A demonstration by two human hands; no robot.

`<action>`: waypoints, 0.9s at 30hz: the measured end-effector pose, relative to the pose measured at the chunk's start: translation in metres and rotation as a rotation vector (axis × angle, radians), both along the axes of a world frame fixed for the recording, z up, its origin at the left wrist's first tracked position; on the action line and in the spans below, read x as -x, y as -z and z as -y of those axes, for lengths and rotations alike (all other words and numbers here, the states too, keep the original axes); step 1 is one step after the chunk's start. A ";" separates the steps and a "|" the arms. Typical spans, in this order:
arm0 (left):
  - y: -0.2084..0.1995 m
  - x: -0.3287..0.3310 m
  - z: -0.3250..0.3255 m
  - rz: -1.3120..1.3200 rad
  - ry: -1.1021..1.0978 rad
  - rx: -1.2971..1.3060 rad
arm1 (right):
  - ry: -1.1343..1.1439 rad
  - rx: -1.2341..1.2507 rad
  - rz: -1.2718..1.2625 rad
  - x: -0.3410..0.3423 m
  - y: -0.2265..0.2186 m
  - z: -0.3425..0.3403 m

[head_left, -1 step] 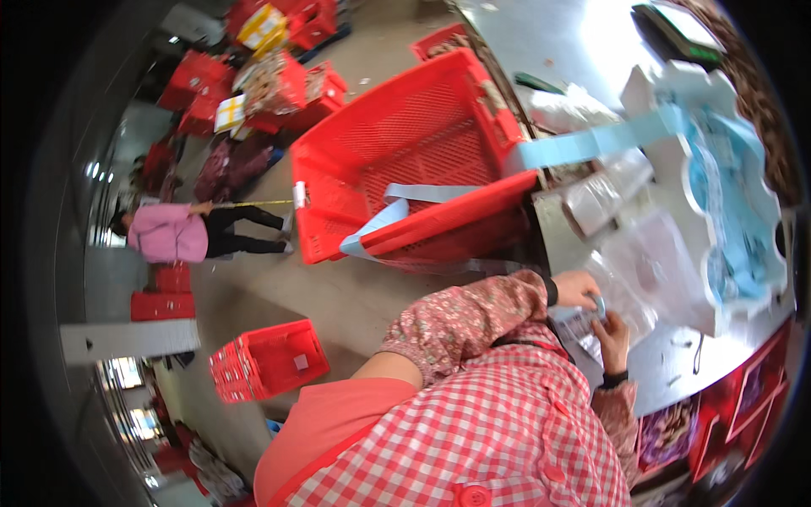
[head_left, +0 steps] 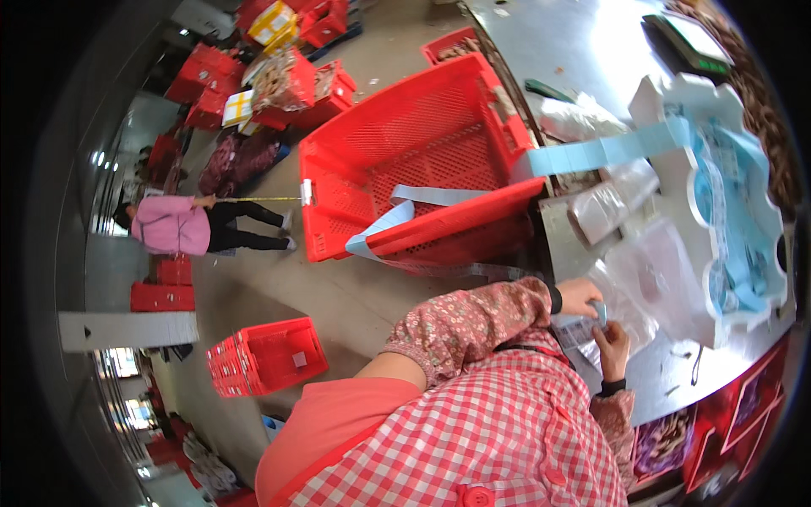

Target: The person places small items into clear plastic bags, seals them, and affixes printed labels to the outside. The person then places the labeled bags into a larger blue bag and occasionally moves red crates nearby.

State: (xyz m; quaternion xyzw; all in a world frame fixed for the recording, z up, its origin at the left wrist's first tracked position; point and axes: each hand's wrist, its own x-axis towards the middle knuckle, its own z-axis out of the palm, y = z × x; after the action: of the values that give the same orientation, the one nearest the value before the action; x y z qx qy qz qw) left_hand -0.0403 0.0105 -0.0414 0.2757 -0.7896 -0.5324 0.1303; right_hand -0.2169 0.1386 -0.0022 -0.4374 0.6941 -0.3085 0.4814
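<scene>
At the table's near edge my left hand (head_left: 579, 297) is closed on a small pale blue label piece (head_left: 601, 312). Just beside it, my right hand (head_left: 614, 346) has its fingers bent in a pinch by the label's lower end; whatever lies between them is too small to make out. Clear plastic bags (head_left: 634, 325) lie flat under and beyond both hands. A long light blue label strip (head_left: 617, 153) runs from a white scalloped box (head_left: 705, 245) over a large red crate (head_left: 422, 127). Its loops hang on the crate's side and trail toward my left sleeve.
The red crate stands against the metal table (head_left: 583, 34). A roll of clear bags (head_left: 612, 198) and a scale (head_left: 693, 42) are on the table. Another red crate (head_left: 291, 355) sits on the floor. A person in pink (head_left: 173, 224) stands farther off, near stacked crates (head_left: 203, 80).
The view has shifted very slightly. Both hands stay together at the blue label, with hardly any visible movement.
</scene>
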 end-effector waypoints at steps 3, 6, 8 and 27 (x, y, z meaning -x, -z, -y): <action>-0.007 0.005 -0.007 0.159 -0.055 0.147 | 0.017 0.099 -0.038 0.009 0.015 -0.005; -0.010 0.010 -0.015 0.377 -0.151 0.235 | 0.055 0.140 -0.149 0.002 0.023 -0.004; -0.005 0.017 -0.014 0.441 -0.184 0.183 | 0.062 0.117 -0.284 0.000 0.023 -0.001; 0.022 -0.008 -0.019 0.240 -0.116 0.079 | -0.502 0.301 -0.772 -0.015 0.027 -0.033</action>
State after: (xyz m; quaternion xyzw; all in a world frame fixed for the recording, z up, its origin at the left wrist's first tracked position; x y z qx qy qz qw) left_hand -0.0321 0.0291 -0.0634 0.3775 -0.8025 -0.4558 0.0761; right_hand -0.2022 0.1711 -0.0292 -0.7387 0.6427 -0.0949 0.1797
